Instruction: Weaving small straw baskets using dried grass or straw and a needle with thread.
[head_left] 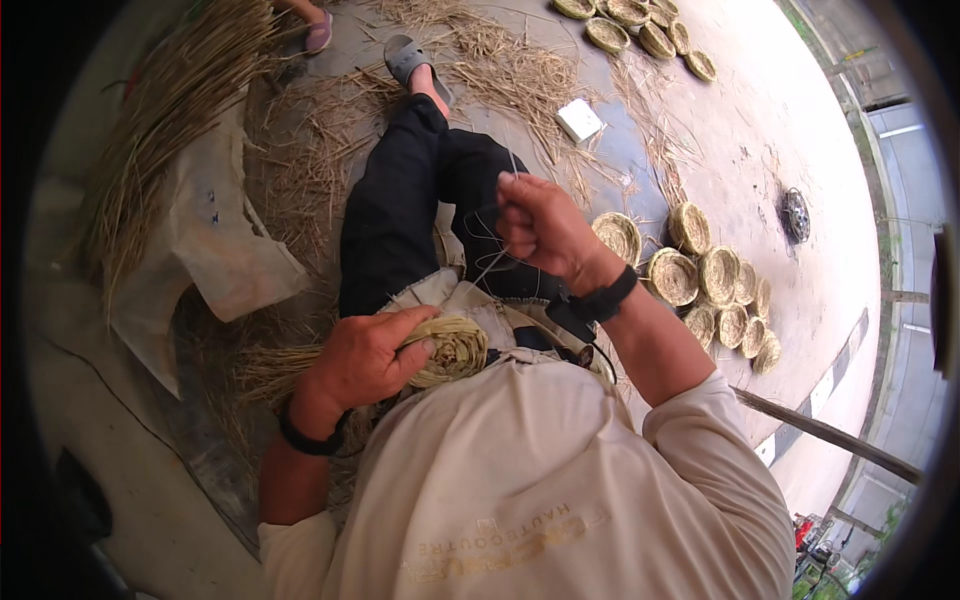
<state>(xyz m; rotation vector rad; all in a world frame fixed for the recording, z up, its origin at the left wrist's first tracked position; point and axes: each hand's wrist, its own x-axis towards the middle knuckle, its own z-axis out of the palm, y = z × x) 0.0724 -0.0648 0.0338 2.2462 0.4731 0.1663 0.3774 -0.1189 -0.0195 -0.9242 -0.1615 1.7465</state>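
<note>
My left hand grips a small coiled straw piece in my lap, its thumb and fingers pressed on the coil. A bundle of loose straw stalks trails from it to the left. My right hand is raised above my right leg, fingers closed in a pinch on a thin pale strand. Looser loops of the strand hang below that hand, toward the coil; whether it is thread or wire I cannot tell.
Woven straw baskets sit in groups at the right and top right. A white box, a dark coiled object, straw scraps and a pole lie around. A straw sheaf is at the left. Another person's sandalled foot is at the top.
</note>
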